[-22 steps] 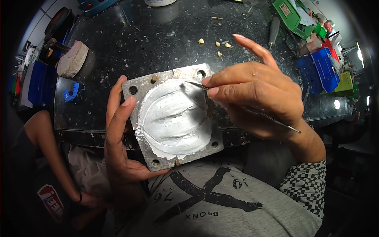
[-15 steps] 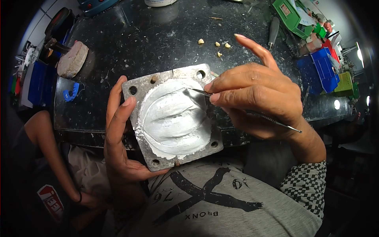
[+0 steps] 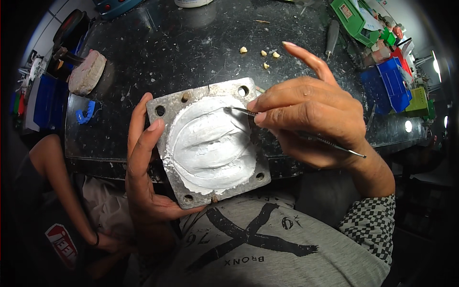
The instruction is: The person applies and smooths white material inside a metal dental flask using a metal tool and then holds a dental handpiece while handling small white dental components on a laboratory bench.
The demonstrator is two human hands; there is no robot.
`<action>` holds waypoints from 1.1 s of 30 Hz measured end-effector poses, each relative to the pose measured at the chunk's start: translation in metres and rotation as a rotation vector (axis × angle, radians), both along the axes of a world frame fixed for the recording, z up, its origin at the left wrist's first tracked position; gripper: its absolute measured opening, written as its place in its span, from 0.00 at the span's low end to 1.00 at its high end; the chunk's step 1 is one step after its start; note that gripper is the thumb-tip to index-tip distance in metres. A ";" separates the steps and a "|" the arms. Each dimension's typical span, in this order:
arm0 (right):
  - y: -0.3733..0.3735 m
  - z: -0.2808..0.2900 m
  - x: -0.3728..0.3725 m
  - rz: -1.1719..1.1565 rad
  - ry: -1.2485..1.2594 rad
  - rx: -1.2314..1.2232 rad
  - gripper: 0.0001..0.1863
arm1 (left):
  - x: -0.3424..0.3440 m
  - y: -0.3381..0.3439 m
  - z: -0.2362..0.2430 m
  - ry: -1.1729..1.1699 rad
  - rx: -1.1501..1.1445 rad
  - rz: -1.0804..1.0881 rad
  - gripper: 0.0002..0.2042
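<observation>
My left hand (image 3: 142, 160) is closed around the left side and near corner of a square metal dental flask half (image 3: 165, 138), tilted a little at the bench's near edge. White plaster (image 3: 210, 155) fills its round middle, with curved grooves and ridges across it. Holes and small pins show in the metal rim. In a pinch, my right hand (image 3: 315, 117) grips a thin double-ended metal carving tool (image 3: 346, 150), its little finger raised. The dark tip of the tool touches or hovers just over the far right part of the plaster; I cannot tell which.
Beyond the flask lie several small yellowish pieces (image 3: 264, 53) and a grey-handled tool (image 3: 332, 38). A rough plaster block (image 3: 88, 72) and a blue arch-shaped piece (image 3: 86, 113) are at left. Green (image 3: 350, 21) and blue bins (image 3: 394, 86) stand at right. Another person's arm (image 3: 62, 177) is at left.
The tool's tip has shifted very slightly at the far right of the plaster, and the shadow beside it looks smaller. Both hands keep their hold.
</observation>
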State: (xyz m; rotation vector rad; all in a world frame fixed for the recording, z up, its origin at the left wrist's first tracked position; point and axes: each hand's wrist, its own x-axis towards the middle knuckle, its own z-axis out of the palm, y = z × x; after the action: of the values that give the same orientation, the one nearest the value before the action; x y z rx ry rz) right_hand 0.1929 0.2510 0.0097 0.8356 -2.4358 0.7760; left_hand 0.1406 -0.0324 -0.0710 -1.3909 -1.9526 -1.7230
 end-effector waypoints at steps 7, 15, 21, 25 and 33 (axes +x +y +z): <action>-0.003 -0.001 0.000 -0.003 0.040 0.020 0.12 | 0.003 0.002 0.002 0.003 -0.008 0.028 0.59; -0.002 -0.002 0.002 -0.005 0.055 0.020 0.10 | 0.006 -0.001 0.004 -0.016 -0.064 0.034 0.61; 0.001 0.001 0.002 0.016 -0.011 -0.030 0.12 | 0.005 -0.003 0.004 -0.038 -0.105 0.011 0.64; 0.002 -0.002 0.001 0.029 -0.060 -0.061 0.13 | 0.005 -0.003 0.004 -0.041 -0.110 0.008 0.64; 0.002 -0.002 0.001 0.005 -0.038 -0.048 0.14 | 0.004 0.002 0.002 -0.004 -0.062 0.022 0.60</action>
State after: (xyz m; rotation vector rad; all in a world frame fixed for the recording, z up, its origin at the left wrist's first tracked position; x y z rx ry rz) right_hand 0.1941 0.2530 0.0080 0.8163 -2.4388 0.8569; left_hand 0.1445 -0.0305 -0.0687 -1.3813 -2.0326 -1.6705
